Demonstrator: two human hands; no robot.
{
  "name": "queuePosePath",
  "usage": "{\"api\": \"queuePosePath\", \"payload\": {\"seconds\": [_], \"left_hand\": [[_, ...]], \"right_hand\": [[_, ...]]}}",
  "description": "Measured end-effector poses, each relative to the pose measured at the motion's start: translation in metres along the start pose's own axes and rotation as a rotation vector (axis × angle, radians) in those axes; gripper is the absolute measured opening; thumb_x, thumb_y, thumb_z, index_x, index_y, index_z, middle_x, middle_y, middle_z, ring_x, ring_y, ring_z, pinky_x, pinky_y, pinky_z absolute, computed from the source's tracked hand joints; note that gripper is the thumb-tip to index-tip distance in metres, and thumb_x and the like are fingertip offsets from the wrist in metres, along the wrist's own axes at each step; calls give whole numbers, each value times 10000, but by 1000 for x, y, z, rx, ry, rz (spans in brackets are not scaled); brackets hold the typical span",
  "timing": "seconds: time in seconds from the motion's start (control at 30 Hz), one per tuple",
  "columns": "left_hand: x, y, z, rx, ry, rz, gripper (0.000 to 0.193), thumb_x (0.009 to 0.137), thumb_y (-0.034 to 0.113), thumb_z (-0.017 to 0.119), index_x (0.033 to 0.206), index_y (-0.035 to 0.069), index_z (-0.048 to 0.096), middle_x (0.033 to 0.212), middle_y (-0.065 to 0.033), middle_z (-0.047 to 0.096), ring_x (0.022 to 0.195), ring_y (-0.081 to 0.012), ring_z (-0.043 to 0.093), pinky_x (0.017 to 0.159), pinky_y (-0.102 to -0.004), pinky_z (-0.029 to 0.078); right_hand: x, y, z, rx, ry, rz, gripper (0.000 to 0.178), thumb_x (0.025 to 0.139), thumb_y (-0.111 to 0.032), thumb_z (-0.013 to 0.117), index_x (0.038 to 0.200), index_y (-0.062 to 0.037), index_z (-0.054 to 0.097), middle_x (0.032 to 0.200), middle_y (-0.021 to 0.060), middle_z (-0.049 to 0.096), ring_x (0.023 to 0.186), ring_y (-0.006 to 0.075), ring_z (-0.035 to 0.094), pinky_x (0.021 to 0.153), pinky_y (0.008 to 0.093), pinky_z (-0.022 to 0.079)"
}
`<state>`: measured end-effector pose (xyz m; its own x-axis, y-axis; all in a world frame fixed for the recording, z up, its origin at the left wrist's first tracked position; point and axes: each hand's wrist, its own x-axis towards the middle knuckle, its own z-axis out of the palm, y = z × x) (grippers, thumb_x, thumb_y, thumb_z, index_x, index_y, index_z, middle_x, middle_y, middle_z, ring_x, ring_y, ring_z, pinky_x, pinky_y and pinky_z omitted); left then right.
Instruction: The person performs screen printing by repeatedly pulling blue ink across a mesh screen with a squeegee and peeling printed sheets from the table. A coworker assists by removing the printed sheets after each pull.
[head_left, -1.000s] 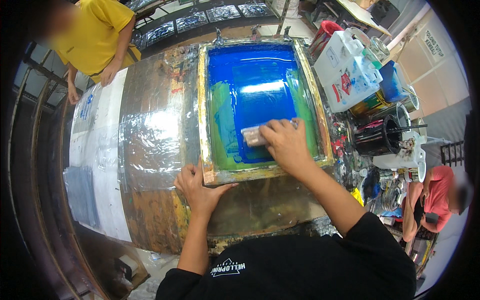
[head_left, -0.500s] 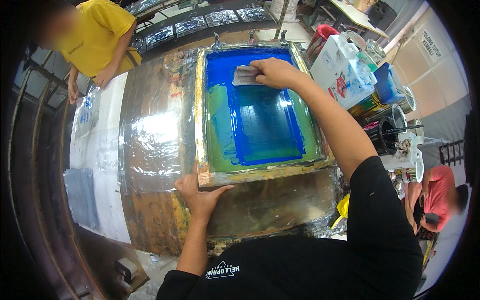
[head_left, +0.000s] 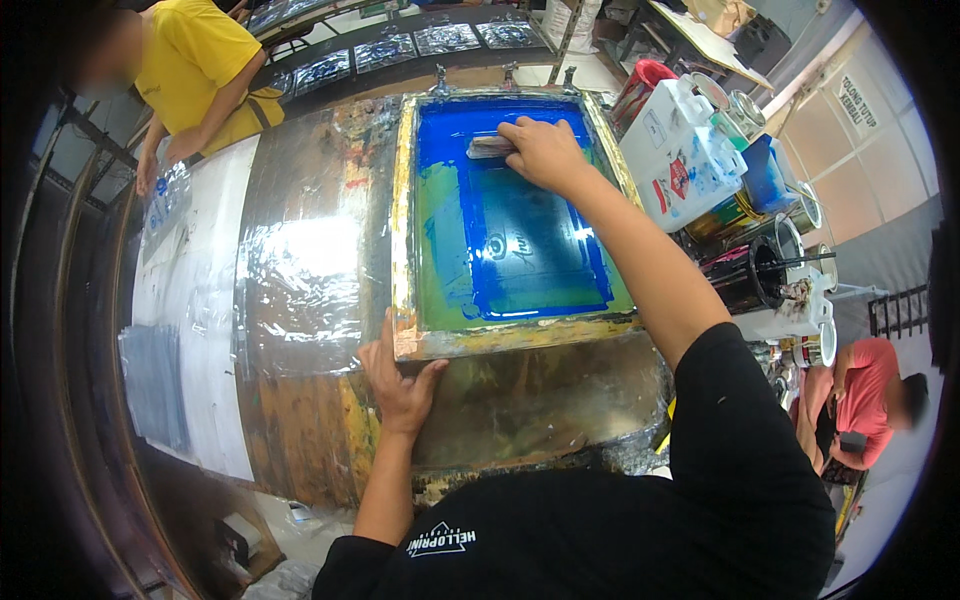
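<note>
A screen-printing frame [head_left: 404, 250] with a worn wooden rim lies on the table in front of me. Blue ink [head_left: 440, 125] covers the far end of its mesh and runs down both sides of a darker middle area, where a faint design shows. My right hand [head_left: 545, 155] is closed around a squeegee [head_left: 489, 148] at the far part of the mesh; the hand hides much of the tool. At the frame's near left corner is my left hand [head_left: 397, 388], its index finger stretched along the side and its thumb spread apart, touching the corner.
Clamps [head_left: 510, 76] stand at the frame's far edge. White jugs [head_left: 680, 155] and ink cans crowd the right side. Clear plastic sheet [head_left: 300, 270] covers the table's left part. A person in yellow [head_left: 200, 60] stands far left; another in pink [head_left: 865, 395] sits at right.
The squeegee has tilted, so less of its grey face shows. A faint design has appeared in the mesh. My left thumb has drawn up closer to the frame.
</note>
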<state>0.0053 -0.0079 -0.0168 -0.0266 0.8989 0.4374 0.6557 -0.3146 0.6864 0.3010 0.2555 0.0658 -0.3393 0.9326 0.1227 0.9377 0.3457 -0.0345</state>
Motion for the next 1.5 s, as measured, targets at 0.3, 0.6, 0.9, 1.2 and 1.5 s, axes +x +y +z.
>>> {"api": "queuePosePath", "payload": {"seconds": [0.3,0.6,0.9,1.2,1.5], "left_hand": [[0,-4,3,14,22,32,1000,899,606,775,1579,-49,445,1003,-107,641,943,-301,502,959,-438,396],[34,50,-2,-426,184,-77,698,1043,367,714,1547,-53,475,1093,-99,637,955,-175,534,817,-342,493],[102,93,-1,-244,122,-125,631,1031,311,730,1473,-83,511,1232,-177,621,1123,-252,605,934,-368,496],[23,56,68,371,-196,-209,616,932,223,778,1379,-120,528,1307,-284,536,1172,-470,565,1006,-524,471],[69,54,52,-198,11,-281,352,1013,5,635,1360,-24,584,1015,-142,681,830,-226,731,700,-360,584]], "right_hand": [[-122,-58,-33,51,55,-21,333,852,-226,763,1150,-142,641,1036,117,672,972,368,699,843,536,484],[-200,-106,-109,71,239,-49,496,920,-509,703,1081,-48,620,996,133,635,968,348,643,827,514,453],[-91,-70,-204,-56,664,-105,623,969,-675,604,800,-90,737,711,120,720,725,306,720,798,486,456],[-68,-62,-251,42,409,-79,735,1016,-605,479,723,9,758,680,189,699,714,354,691,792,484,459],[-74,-56,-240,36,620,-178,742,1016,-606,480,718,13,759,712,192,717,737,349,704,813,495,474]]}}
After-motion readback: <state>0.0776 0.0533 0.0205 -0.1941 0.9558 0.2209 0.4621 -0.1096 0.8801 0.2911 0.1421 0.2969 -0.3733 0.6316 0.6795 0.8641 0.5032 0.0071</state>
